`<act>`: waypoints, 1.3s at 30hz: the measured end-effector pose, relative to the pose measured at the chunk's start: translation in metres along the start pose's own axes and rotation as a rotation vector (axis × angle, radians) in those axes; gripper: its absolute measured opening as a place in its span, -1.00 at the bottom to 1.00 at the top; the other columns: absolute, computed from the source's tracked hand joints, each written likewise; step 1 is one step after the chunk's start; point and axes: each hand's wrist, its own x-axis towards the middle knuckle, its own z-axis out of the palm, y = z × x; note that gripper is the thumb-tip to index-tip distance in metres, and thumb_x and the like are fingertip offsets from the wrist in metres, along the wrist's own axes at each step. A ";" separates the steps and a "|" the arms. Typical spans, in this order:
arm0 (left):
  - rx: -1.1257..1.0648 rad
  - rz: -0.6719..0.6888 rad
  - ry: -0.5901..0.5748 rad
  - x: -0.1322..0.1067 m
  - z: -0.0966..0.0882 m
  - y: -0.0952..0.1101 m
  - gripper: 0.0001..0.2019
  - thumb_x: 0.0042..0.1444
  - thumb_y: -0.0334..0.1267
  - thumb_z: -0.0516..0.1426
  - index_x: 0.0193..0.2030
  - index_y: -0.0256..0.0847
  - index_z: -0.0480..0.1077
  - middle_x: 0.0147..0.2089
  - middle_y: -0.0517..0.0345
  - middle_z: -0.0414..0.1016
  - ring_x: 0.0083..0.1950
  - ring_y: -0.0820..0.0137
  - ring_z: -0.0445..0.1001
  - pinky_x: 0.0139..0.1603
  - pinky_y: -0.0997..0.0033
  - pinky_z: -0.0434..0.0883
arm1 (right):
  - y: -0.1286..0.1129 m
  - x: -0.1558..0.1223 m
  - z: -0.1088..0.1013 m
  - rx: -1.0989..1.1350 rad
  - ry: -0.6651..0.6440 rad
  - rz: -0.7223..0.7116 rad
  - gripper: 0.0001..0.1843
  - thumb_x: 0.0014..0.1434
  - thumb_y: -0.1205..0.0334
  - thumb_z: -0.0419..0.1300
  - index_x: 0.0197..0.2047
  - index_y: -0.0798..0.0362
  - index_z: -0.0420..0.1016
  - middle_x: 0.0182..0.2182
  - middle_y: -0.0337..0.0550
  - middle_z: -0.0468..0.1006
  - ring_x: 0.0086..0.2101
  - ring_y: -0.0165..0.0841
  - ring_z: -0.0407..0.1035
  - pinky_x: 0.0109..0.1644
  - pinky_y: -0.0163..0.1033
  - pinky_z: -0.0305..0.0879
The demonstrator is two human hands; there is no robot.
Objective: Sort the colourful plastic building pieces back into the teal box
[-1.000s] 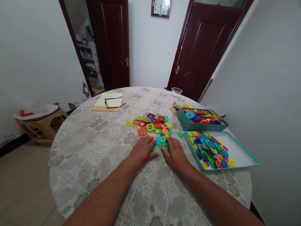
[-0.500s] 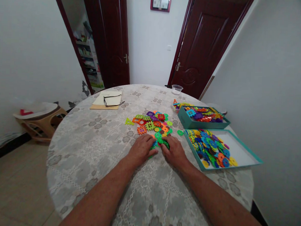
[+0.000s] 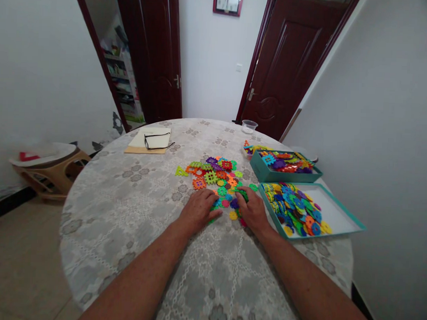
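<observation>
My left hand [image 3: 198,208] rests on the table at the near left edge of a loose pile of plastic snowflake discs. Its thumb is spread from the curved fingers, and some blue and green discs show beside them. Across a small gap, my right hand [image 3: 253,212] has its fingers curled over some green discs [image 3: 242,193]. A yellow disc [image 3: 233,216] and a purple disc [image 3: 235,203] lie by its thumb. Between the hands sits a pink disc [image 3: 225,204]. Square notched pieces, such as a lime one [image 3: 210,177] and an orange one [image 3: 199,183], lie just beyond.
At the right, a shallow box lid [image 3: 341,213] holds many discs, with a teal box [image 3: 258,168] of pieces behind it. A clear plastic cup [image 3: 249,126] stands at the far edge. Glasses [image 3: 157,141] lie on a notebook [image 3: 137,141] at the back left.
My right hand has moved slightly right, away from the left, with green discs under its fingers. More discs now show between the hands. My left hand has barely moved.
</observation>
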 end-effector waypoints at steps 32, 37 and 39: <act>-0.013 0.048 0.028 0.005 0.001 -0.015 -0.66 0.33 -0.04 0.20 0.15 -0.13 0.48 0.11 -0.10 0.56 0.15 0.05 0.52 0.22 -0.03 0.46 | 0.080 0.023 -0.165 -0.483 0.217 0.422 -0.78 0.28 0.15 0.11 -0.25 0.00 0.58 -0.27 -0.10 0.66 -0.23 -0.22 0.47 -0.14 -0.21 0.23; -0.017 0.030 0.035 0.005 0.001 -0.017 -0.73 0.32 -0.07 0.19 0.08 -0.10 0.49 0.01 -0.04 0.57 0.08 0.09 0.52 0.17 0.03 0.46 | 0.083 0.022 -0.168 -0.543 0.269 0.452 -0.80 0.22 0.16 0.13 -0.25 0.01 0.58 -0.29 -0.05 0.64 -0.26 -0.18 0.45 -0.15 -0.18 0.25; -0.015 0.024 0.033 0.005 0.000 -0.015 -0.73 0.32 -0.08 0.19 0.07 -0.10 0.48 0.00 -0.04 0.56 0.09 0.09 0.51 0.17 0.02 0.45 | 0.085 0.020 -0.169 -0.566 0.265 0.435 -0.79 0.22 0.16 0.13 -0.23 0.02 0.58 -0.30 -0.02 0.64 -0.26 -0.17 0.46 -0.15 -0.17 0.26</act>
